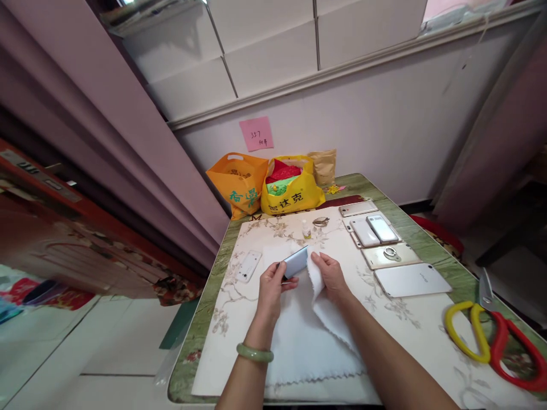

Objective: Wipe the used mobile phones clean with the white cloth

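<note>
My left hand [273,283] grips a dark-edged smartphone [296,263] by its left end, its pale bluish face tilted up above the table. A white cloth with a zigzag edge [311,347] lies spread beneath both hands. One edge of that cloth is lifted and pinched in my right hand [330,273], close to the phone's right end. Whether the cloth touches the phone I cannot tell. A small clear bottle [306,229] stands just beyond the phone. To the left lies a white phone or phone case [248,266], flat on the patterned sheet.
Several phones lie at the right, among them a silver one [412,280] and one with a ring holder [390,254]. Large scissors [491,336] with yellow and red handles lie near the right edge. An orange bag [239,182] and a yellow bag [294,196] stand at the back of the green table [192,353].
</note>
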Action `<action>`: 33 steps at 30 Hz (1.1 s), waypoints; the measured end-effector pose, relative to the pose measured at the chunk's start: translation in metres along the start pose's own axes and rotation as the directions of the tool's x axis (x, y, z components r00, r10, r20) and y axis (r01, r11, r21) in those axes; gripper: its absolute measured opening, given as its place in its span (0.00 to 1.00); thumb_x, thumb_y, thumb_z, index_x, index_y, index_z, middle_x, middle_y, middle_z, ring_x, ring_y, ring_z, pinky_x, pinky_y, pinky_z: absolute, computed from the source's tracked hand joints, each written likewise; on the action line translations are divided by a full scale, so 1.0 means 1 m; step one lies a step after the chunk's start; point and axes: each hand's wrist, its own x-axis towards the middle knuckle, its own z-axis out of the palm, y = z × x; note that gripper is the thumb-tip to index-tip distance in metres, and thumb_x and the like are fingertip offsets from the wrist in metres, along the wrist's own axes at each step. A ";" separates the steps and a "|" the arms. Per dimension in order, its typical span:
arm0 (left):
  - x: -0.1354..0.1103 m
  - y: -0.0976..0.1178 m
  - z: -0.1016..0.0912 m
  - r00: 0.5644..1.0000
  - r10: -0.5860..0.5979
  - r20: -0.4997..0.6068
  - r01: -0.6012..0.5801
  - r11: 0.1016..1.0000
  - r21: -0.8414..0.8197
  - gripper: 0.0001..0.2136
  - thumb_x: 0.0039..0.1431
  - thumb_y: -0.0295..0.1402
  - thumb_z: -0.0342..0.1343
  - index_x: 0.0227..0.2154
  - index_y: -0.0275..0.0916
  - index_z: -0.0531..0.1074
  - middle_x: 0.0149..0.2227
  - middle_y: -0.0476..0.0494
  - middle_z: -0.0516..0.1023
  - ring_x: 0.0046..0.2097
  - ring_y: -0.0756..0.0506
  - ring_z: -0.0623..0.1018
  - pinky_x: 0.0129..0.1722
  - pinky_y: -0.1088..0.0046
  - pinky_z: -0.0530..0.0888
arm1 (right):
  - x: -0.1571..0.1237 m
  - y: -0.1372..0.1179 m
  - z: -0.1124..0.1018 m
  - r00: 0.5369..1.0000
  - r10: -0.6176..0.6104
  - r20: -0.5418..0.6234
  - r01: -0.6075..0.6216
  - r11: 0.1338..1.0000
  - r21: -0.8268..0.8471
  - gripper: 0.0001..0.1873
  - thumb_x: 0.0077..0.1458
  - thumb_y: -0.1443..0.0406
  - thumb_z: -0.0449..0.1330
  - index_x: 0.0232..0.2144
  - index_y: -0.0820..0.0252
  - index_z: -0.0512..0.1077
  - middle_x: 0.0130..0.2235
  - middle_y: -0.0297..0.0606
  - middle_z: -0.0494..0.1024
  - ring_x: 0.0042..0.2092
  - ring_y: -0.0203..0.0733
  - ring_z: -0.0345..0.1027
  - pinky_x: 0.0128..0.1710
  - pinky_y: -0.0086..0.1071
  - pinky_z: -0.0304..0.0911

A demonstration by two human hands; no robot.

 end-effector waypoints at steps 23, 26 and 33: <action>-0.008 -0.008 0.003 0.983 0.158 0.095 -0.183 0.910 0.373 0.08 0.51 0.36 0.58 0.32 0.38 0.72 0.20 0.52 0.73 0.23 0.47 0.78 0.24 0.74 0.74 | -0.010 -0.007 0.007 0.993 -0.114 0.042 0.115 0.993 -0.031 0.25 0.50 0.50 0.63 0.47 0.56 0.75 0.36 0.35 0.79 0.41 0.44 0.70 0.40 0.34 0.65; -0.004 -0.022 0.009 0.994 0.110 0.017 -0.111 0.984 0.141 0.13 0.49 0.38 0.61 0.34 0.36 0.70 0.22 0.51 0.73 0.23 0.46 0.78 0.25 0.72 0.76 | -0.010 -0.008 0.009 0.994 -0.107 0.005 0.107 0.994 0.031 0.23 0.49 0.51 0.63 0.45 0.55 0.76 0.37 0.35 0.80 0.43 0.45 0.71 0.40 0.34 0.67; -0.001 -0.018 0.012 0.999 -0.024 -0.036 0.012 0.954 -0.301 0.17 0.46 0.35 0.66 0.37 0.36 0.67 0.29 0.49 0.75 0.26 0.49 0.79 0.28 0.75 0.77 | 0.005 -0.003 0.002 0.992 -0.024 -0.123 0.059 0.957 0.285 0.17 0.49 0.53 0.63 0.40 0.55 0.76 0.42 0.36 0.80 0.47 0.45 0.72 0.43 0.33 0.69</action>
